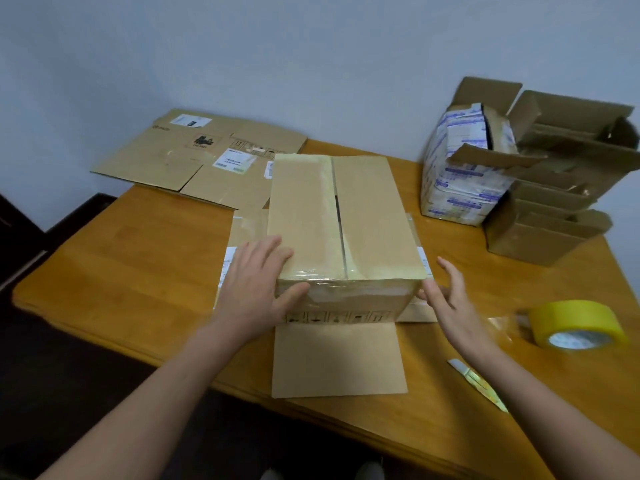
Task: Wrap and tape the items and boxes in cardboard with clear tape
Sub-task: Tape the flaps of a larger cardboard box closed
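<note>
A brown cardboard box [346, 216] stands in the middle of the wooden table, on a flattened cardboard sheet [337, 358] whose flaps stick out on the near, left and right sides. Clear tape covers the left part of the box's top and its near edge; the top seam shows a dark gap. My left hand [256, 292] lies flat on the box's near left corner, thumb on the front face. My right hand [446, 292] touches the near right corner with fingers spread. A roll of yellowish clear tape [576, 323] rests on the table to the right.
A large flattened carton with labels [194, 157] lies at the back left, hanging over the table edge. At the back right stand open cardboard boxes [550, 188] and a white printed package [460, 168]. A small cutter [478, 384] lies near my right forearm.
</note>
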